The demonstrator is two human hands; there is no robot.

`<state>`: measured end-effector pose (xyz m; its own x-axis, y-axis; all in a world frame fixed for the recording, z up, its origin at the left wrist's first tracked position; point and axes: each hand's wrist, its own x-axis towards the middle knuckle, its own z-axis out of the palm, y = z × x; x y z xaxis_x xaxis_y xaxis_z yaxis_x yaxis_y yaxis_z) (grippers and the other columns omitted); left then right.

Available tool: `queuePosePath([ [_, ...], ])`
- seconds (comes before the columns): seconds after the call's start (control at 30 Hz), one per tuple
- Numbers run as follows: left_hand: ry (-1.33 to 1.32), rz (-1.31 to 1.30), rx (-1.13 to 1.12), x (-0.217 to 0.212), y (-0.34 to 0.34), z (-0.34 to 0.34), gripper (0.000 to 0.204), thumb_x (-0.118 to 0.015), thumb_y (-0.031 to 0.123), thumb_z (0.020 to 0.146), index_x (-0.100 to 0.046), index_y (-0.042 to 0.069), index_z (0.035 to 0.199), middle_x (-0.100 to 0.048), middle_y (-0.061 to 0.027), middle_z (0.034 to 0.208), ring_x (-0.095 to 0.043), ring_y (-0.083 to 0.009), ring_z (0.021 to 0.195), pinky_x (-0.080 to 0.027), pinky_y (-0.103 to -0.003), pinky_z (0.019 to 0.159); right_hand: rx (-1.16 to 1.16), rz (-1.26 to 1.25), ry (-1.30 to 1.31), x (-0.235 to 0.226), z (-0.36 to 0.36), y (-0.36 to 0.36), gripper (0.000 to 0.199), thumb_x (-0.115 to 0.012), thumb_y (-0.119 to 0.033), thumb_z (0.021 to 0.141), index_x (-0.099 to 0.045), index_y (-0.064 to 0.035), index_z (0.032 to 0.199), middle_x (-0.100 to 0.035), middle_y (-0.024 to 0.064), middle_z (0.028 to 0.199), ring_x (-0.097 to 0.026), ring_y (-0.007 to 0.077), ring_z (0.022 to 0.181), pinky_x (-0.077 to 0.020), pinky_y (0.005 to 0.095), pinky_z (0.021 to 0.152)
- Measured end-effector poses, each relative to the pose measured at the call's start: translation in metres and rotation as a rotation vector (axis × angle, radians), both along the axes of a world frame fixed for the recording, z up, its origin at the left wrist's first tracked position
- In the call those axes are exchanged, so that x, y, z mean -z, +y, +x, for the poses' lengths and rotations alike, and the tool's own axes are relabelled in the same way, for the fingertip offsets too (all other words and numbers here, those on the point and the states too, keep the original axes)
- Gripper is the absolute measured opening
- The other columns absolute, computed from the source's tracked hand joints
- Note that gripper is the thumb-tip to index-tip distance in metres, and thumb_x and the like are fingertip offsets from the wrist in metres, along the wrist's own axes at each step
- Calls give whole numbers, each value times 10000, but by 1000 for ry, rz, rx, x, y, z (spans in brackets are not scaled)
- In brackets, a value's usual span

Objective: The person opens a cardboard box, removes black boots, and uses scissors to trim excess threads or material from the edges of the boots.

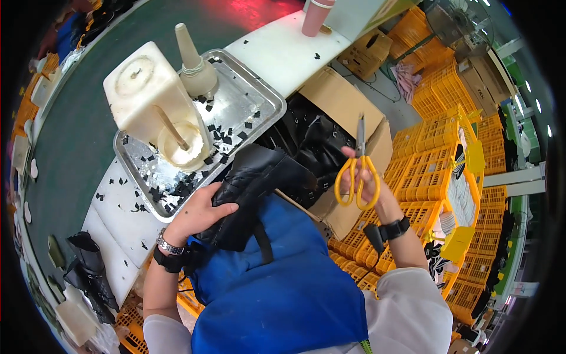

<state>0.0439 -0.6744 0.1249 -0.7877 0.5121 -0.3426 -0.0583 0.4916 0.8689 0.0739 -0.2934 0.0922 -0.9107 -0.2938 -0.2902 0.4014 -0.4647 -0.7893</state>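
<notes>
A black leather boot [250, 186] lies across my lap on the blue apron [277, 289]. My left hand [203, 211] grips it with the thumb pressed on its side. Raised to the right, my right hand [367, 182] has its fingers through the yellow handles of a pair of scissors [358, 156]; the blades point away from me and look closed. Just beyond the boot, more black boots [321, 144] fill an open cardboard box [339, 97].
A metal tray [268, 106] holds a white plastic container [141, 88], a cone-topped bottle [197, 74], a glue pot with a stick [180, 147] and scattered black scraps. Yellow crates [413, 183] stand stacked at right. A pink cup [317, 16] stands at the far table end; other boots [88, 271] sit left.
</notes>
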Motion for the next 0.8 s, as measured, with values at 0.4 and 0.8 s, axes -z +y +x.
queuePosePath([
  [0.4,98,-40,59,-3,5,3,330,-659,199,746,-543,-46,935,-593,-166,786,-537,-218,703,-435,-320,685,-432,521,104,-40,15,-22,513,-632,-68,790,-416,-56,1255,-460,-44,812,-444,38,767,-396,200,700],
  [0.8,102,-76,112,-9,6,-1,327,-662,200,745,-550,-41,935,-586,-171,782,-542,-232,702,-434,-322,673,-436,601,136,-39,25,-31,444,-653,-166,801,-478,-30,1186,-452,-46,817,-391,34,722,-368,186,648],
])
